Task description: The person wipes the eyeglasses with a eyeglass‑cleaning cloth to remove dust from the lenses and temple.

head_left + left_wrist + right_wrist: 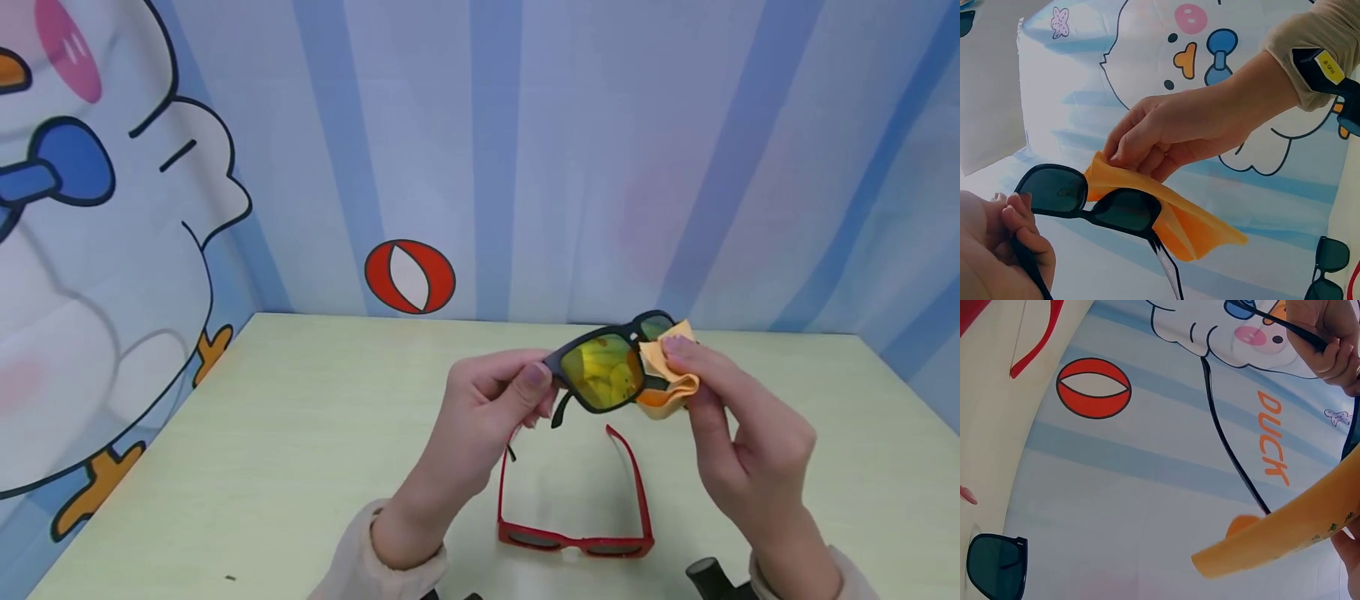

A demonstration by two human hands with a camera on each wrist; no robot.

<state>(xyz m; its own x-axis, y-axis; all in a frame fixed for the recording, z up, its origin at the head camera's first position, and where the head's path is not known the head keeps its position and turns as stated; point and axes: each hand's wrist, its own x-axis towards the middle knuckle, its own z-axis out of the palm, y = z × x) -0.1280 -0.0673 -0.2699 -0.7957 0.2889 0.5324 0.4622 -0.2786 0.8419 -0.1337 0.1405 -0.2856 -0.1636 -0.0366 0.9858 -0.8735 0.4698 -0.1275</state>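
My left hand pinches a pair of black-framed sunglasses at one end, raised above the table. Their lenses look yellow-green in the head view and dark in the left wrist view. My right hand grips a folded orange cleaning cloth between thumb and fingers. The cloth wraps over the far lens and hides part of it. In the left wrist view, the cloth drapes behind that lens and hangs past the frame. One temple arm extends free in the right wrist view.
Red sunglasses lie below my hands on the pale table, temples spread. Another dark pair shows at the left wrist view's edge, and a dark lens in the right wrist view. A patterned cloth backdrop stands behind the table.
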